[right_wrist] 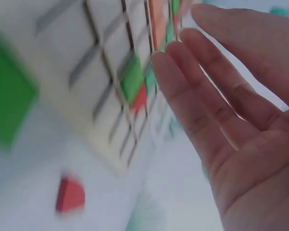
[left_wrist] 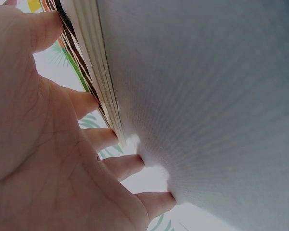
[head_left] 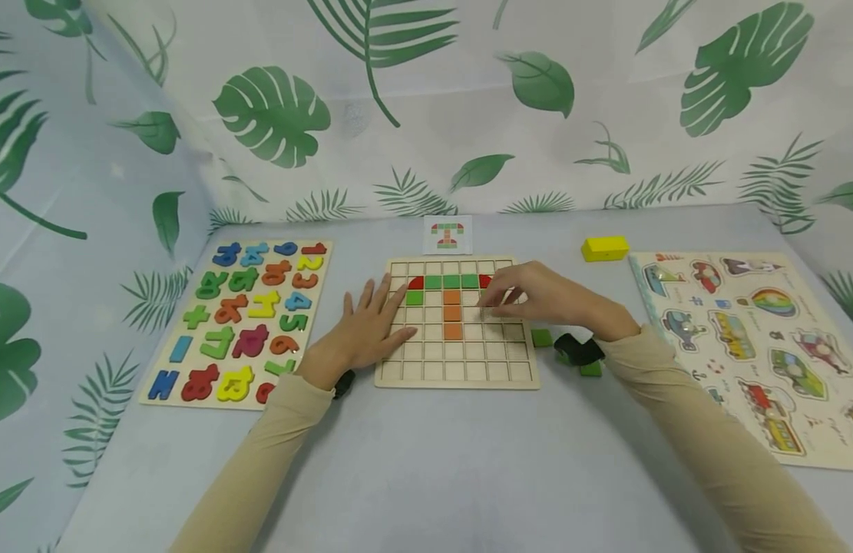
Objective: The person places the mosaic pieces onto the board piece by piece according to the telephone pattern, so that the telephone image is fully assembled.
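Note:
A wooden grid board [head_left: 457, 372] lies between the hands, with red, green and orange tiles set in its upper half. My left hand [head_left: 364, 330] rests at the board's left edge, fingers spread; in the left wrist view its fingertips [left_wrist: 161, 199] touch the table and board edge. Over the board's right side is my right hand [head_left: 537, 296], fingers slightly bent. The right wrist view shows its long fingers nearly straight beside a green tile [right_wrist: 131, 82] in the grid, next to a red corner piece [right_wrist: 140, 99]. Nothing shows in its grip.
Loose green tiles [head_left: 541, 338] and a red piece [right_wrist: 71, 195] lie right of the board. A pattern card [head_left: 448, 235] is behind it. A number puzzle [head_left: 243, 322] stands left, a picture puzzle [head_left: 751, 353] right, and a yellow block [head_left: 605, 248] at back right.

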`<state>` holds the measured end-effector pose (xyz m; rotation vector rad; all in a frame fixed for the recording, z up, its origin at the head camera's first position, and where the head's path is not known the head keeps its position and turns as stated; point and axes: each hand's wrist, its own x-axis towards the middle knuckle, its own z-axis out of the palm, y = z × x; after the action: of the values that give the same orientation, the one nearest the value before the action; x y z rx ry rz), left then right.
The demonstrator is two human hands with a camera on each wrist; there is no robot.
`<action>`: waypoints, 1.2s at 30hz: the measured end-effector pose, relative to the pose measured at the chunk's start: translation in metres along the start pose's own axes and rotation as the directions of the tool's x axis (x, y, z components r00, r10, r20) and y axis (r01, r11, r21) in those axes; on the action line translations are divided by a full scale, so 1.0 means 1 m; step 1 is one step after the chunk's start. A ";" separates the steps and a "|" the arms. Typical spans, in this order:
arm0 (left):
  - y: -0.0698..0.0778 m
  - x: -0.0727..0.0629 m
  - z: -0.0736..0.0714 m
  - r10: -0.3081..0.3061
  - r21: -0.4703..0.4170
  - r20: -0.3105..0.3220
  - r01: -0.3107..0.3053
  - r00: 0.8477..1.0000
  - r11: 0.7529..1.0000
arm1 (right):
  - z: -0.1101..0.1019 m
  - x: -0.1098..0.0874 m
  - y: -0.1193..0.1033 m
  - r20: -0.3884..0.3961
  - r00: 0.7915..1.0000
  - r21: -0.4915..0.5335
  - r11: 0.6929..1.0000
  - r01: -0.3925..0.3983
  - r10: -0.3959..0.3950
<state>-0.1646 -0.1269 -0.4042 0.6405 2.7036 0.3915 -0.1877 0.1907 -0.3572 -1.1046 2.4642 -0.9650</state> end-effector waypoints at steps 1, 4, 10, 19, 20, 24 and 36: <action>0.000 0.000 0.000 -0.001 0.002 0.001 0.001 1.000 1.000 | -0.006 -0.004 0.003 -0.008 1.000 -0.012 1.000 -0.010 0.010; 0.000 -0.001 -0.001 -0.003 0.003 -0.001 0.003 1.000 1.000 | -0.021 -0.018 0.010 -0.029 0.997 -0.039 0.997 -0.066 0.065; 0.000 -0.001 -0.001 -0.001 -0.004 -0.003 0.001 1.000 1.000 | -0.041 -0.037 0.025 -0.039 0.991 -0.068 0.989 -0.129 0.127; -0.002 0.000 0.000 0.012 -0.006 -0.011 -0.012 1.000 1.000 | -0.041 -0.042 0.042 -0.010 0.991 -0.156 0.979 -0.131 0.131; -0.001 0.000 -0.001 0.011 -0.001 -0.010 -0.011 1.000 1.000 | -0.040 -0.042 0.044 -0.007 0.991 -0.166 0.977 -0.131 0.131; -0.001 0.000 -0.002 0.011 0.000 -0.013 -0.011 1.000 1.000 | -0.034 -0.039 0.048 -0.005 0.991 -0.167 0.977 -0.132 0.133; 0.000 -0.002 -0.003 0.009 -0.002 -0.009 -0.009 1.000 1.000 | -0.031 -0.037 0.049 -0.020 0.992 -0.179 0.976 -0.126 0.125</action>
<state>-0.1642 -0.1279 -0.4012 0.6526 2.7096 0.4010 -0.2053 0.2562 -0.3686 -0.9840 2.6345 -0.7231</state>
